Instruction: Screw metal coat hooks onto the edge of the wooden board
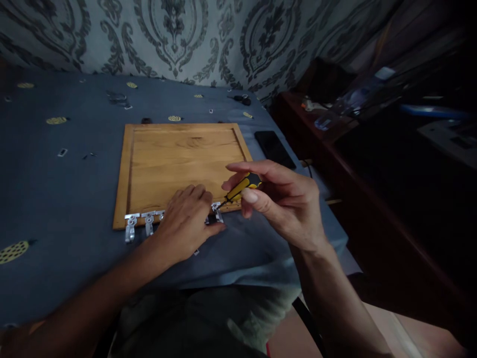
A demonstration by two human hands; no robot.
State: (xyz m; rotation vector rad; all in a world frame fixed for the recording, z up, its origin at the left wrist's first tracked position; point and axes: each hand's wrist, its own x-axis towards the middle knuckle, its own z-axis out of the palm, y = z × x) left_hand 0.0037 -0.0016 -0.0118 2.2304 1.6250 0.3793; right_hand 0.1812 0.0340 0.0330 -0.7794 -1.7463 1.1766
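Observation:
A wooden panel with a raised frame lies flat, and several silver hinges sit along its near edge. My left hand rests over that edge, its fingers curled at a hinge near the right side; the thumb is beside this hinge, and whether the fingers pinch it cannot be made out. In my right hand is a yellow and black screwdriver, held between thumb and fingers. Its tip points down and left onto the same hinge.
Blue patterned cloth covers the surface. A black phone lies right of the panel. Small screws are at the left, a dark object at the back. A clear bottle stands out on the dark red furniture at right.

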